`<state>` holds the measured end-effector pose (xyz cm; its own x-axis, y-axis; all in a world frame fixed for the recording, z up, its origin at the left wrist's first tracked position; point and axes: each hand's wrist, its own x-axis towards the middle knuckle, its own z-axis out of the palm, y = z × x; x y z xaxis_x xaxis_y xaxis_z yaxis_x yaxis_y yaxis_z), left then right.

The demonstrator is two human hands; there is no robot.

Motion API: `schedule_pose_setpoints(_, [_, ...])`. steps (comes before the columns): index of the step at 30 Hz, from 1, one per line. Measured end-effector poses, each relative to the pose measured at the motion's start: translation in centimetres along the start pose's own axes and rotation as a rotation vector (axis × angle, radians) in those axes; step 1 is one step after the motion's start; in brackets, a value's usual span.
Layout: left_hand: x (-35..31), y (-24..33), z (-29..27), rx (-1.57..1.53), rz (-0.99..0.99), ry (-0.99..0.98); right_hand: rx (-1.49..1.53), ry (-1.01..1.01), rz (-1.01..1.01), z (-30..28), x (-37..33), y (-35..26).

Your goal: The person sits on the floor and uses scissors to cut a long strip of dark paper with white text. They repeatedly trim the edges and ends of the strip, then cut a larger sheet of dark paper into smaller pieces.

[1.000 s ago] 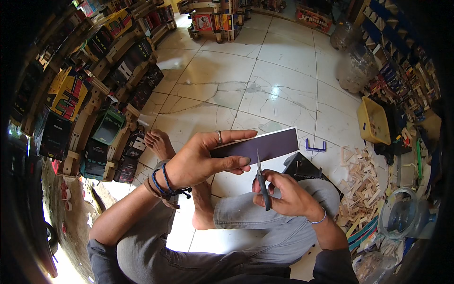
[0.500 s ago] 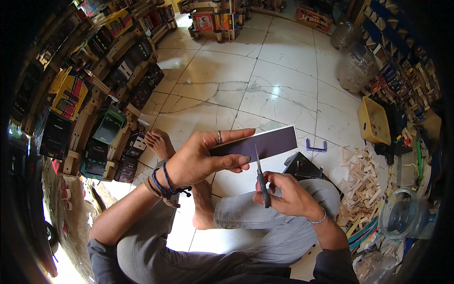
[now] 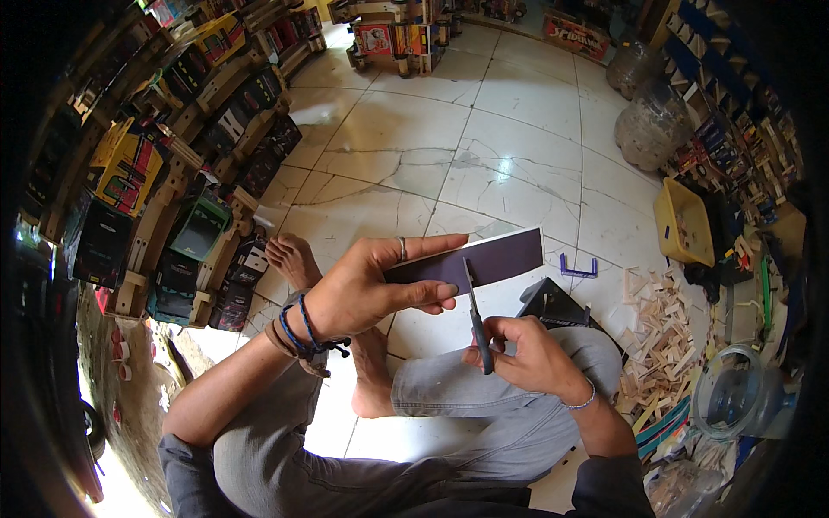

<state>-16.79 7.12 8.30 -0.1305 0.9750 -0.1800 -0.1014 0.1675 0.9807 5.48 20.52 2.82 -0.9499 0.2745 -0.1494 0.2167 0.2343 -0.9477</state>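
A long dark purple strip of paper or card (image 3: 509, 257) with a thin white edge lies across the middle, slightly raised at its right end. My left hand (image 3: 371, 281) pinches its left part between the thumb below and the fingers above. In my right hand (image 3: 522, 350) is a pair of dark-handled scissors (image 3: 477, 324), pointing up and away from me. Their blades overlap the strip just right of my left thumb; whether they have cut into it I cannot tell. My right fingers wrap round the handles.
Toy trucks (image 3: 128, 177) stand stacked along the left. A purple U-shaped piece (image 3: 579, 266) lies on the cracked tiles, near a black angular object (image 3: 553, 302) by my knee. To the right are a heap of small wood pieces (image 3: 661, 341), a yellow tub (image 3: 682, 220) and large plastic bottles (image 3: 654, 129).
The scissors have shifted slightly up and left against the strip, and their blades look closer together. My left hand and the strip have barely moved.
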Motion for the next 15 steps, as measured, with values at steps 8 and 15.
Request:
schedule_pose_setpoints(8, [0.08,-0.32,-0.02,0.057,0.007,-0.065,-0.057,-0.039,0.068,-0.20,-0.05,-0.23])
schedule_pose_setpoints(15, [0.10,-0.19,0.13,0.052,-0.009,-0.038,0.018,0.027,0.023,0.11,0.00,-0.24])
